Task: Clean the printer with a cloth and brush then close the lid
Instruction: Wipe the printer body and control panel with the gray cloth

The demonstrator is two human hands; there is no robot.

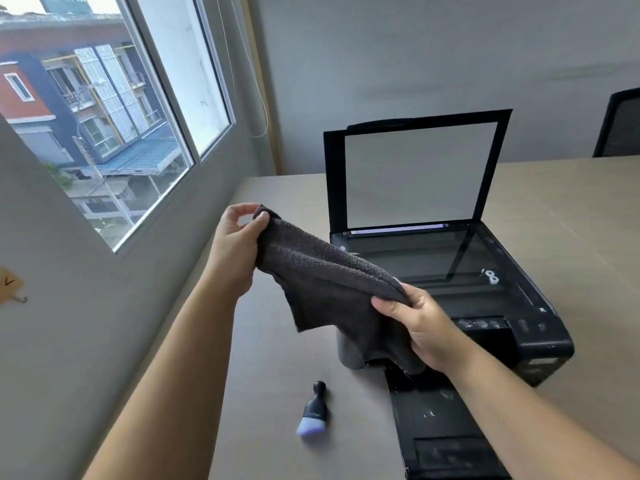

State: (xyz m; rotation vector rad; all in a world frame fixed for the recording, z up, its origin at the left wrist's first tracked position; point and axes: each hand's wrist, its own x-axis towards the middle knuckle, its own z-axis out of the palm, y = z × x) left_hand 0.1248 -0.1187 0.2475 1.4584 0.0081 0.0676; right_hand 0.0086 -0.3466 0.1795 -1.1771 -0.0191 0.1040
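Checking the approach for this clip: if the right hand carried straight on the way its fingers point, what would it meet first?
The right hand points up-left across the cloth it grips. Straight on, it would probably meet the left hand holding the other end, though depth is hard to judge.

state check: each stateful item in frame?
printer lid: open, upright
scanner glass: exposed
output tray: extended
cloth: off the table, stretched between both hands
brush: lying on table, untouched
left hand: pinching cloth corner
right hand: gripping cloth edge
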